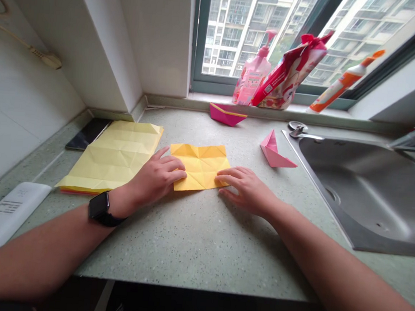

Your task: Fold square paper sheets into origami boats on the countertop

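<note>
A creased orange-yellow paper sheet (pixel 200 165) lies flat on the speckled green counter (pixel 200 242). My left hand (pixel 156 177), with a black watch on its wrist, rests on the sheet's left edge, fingers stretched out and pressing down. My right hand (pixel 246 188) lies at the sheet's lower right corner, fingers extended flat onto the paper. Neither hand grips anything.
A stack of larger pale yellow sheets (pixel 115 156) lies to the left, with a dark phone (pixel 86 134) behind it and a white device (pixel 4 217) at the near left. Two pink folded paper boats (pixel 275 151) (pixel 226 114) sit behind. A steel sink (pixel 367 193) fills the right. Bottles stand on the windowsill.
</note>
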Available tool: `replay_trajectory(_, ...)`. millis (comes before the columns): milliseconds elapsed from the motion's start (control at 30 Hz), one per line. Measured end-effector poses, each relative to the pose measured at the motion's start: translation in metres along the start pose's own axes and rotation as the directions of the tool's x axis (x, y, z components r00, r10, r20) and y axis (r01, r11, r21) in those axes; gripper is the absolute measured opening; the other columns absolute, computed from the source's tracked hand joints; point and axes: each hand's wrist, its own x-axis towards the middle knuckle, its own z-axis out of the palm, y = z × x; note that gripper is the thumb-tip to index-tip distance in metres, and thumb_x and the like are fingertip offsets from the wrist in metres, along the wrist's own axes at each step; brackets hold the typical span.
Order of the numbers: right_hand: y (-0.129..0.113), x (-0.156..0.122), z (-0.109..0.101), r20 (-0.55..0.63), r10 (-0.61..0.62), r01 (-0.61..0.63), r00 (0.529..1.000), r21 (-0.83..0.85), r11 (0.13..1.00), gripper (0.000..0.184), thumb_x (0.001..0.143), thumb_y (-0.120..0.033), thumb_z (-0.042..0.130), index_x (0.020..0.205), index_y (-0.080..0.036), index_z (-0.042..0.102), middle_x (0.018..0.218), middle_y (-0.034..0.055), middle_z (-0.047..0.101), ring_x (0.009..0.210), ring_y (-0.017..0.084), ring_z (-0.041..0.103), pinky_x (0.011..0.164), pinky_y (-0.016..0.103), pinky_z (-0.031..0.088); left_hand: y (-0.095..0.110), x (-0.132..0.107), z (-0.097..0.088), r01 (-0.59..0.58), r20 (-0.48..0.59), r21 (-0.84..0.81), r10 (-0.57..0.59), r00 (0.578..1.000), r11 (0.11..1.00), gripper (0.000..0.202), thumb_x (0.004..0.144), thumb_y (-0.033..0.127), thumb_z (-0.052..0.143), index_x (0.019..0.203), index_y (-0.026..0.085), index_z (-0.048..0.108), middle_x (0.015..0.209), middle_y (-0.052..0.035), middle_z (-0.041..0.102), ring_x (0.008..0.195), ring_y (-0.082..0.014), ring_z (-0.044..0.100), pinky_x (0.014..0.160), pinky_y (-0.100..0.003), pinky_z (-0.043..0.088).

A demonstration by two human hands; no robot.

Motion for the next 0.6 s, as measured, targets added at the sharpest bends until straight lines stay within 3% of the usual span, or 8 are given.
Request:
replay_trajectory(100, 0.000, -0.001, -0.004, 0.005, 0.012, -0.012, 1.000, -0.041, 0.999, 0.023, 0.102, -0.024, 0.075, 0.124, -0.030, 0.080, 0.130, 0.0080, 0.082, 0.115, 0.031, 0.077, 0.100, 0.054, 0.062, -0.004, -0.001, 0.003, 0.104, 0.130, 0.002, -0.103, 0.986, 0.995, 0.037, 0.095, -0.001, 0.050, 0.104, 0.021, 0.078, 0.118, -0.0065, 0.083, 0.108, -0.0259, 0.076, 0.129, -0.068, 0.045)
replay_trajectory(200, -0.001, -0.001, -0.004, 0.019, -0.007, 0.007, 1.000, -0.037, 0.999, 0.023, 0.103, -0.024, 0.075, 0.124, -0.031, 0.081, 0.128, 0.0073, 0.082, 0.112, 0.029, 0.077, 0.099, 0.052, 0.062, -0.001, -0.001, 0.006, 0.159, 0.091, -0.011, -0.157, 0.983, 0.987, 0.038, 0.098, 0.001, 0.049, 0.116, 0.020, 0.077, 0.121, -0.0094, 0.082, 0.113, -0.0282, 0.075, 0.125, -0.064, 0.050)
replay_trajectory(300, -0.004, -0.001, -0.001, 0.027, -0.057, 0.057, 0.998, 0.007, 0.998, 0.029, 0.101, -0.027, 0.077, 0.131, -0.029, 0.080, 0.131, 0.0095, 0.081, 0.115, 0.030, 0.077, 0.101, 0.053, 0.062, 0.006, 0.001, 0.010, 0.088, 0.031, -0.097, -0.086, 0.996, 0.991, 0.034, 0.108, 0.013, 0.053, 0.135, 0.018, 0.073, 0.135, -0.0138, 0.077, 0.126, -0.0299, 0.071, 0.118, -0.054, 0.058)
replay_trajectory(400, -0.008, -0.002, 0.001, 0.021, -0.119, 0.117, 0.993, 0.093, 0.989, 0.042, 0.100, -0.030, 0.080, 0.142, -0.029, 0.076, 0.136, 0.0111, 0.079, 0.120, 0.030, 0.075, 0.106, 0.052, 0.062, 0.012, 0.001, 0.015, 0.021, 0.067, -0.187, -0.009, 0.998, 0.982, 0.033, 0.112, 0.025, 0.060, 0.144, 0.019, 0.068, 0.145, -0.0147, 0.074, 0.134, -0.0307, 0.069, 0.115, -0.050, 0.060)
replay_trajectory(600, -0.005, -0.003, 0.000, -0.041, -0.154, 0.159, 0.987, 0.159, 0.974, 0.055, 0.098, -0.030, 0.082, 0.151, -0.031, 0.070, 0.143, 0.0121, 0.076, 0.128, 0.030, 0.072, 0.110, 0.055, 0.061, 0.010, 0.000, 0.020, 0.109, 0.118, -0.209, -0.085, 0.989, 0.972, 0.028, 0.108, 0.036, 0.074, 0.130, 0.018, 0.072, 0.126, -0.0130, 0.079, 0.118, -0.0299, 0.074, 0.103, -0.046, 0.062)
